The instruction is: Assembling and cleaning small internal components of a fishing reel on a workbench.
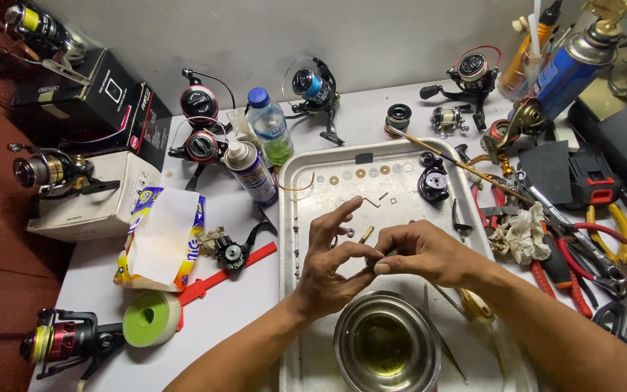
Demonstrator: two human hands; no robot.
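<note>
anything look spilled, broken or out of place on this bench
Nothing looks spilled or broken. Both hands, left hand and right hand, pinch a small dark part over the white tray. Washers lie in a neat row; only the pliers are heaped untidily.

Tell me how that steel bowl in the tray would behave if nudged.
The steel bowl looks smooth and round-bottomed, so it would probably slide easily on the metal tray. It seems to hold liquid, which could slosh. Likely rigid, not fragile.
</note>
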